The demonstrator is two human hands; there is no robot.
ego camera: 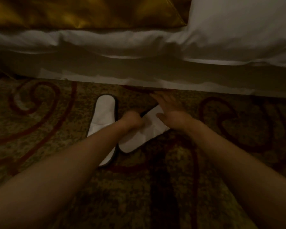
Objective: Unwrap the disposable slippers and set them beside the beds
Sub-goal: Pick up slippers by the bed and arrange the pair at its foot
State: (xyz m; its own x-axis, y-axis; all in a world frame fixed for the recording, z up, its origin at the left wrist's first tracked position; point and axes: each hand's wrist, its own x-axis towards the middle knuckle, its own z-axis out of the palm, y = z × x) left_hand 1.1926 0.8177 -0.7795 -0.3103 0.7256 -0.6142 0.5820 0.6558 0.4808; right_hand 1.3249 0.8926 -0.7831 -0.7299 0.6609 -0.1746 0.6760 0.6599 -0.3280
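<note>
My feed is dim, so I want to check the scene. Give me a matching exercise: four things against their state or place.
1. left slipper
2. right slipper
3. left hand
4. gold bed runner

A. closed, gripping a slipper's edge
B. lying flat and untouched on the carpet
C. angled, under both hands
D. on top of the bed

Pairs: 1-B, 2-C, 3-A, 4-D

Two white slippers lie on the floor: one slipper on the left, the other slipper just beside it, tilted. Two hands reach down: the left hand and the right hand. There is one bed, one gold cover and one carpet.
</note>
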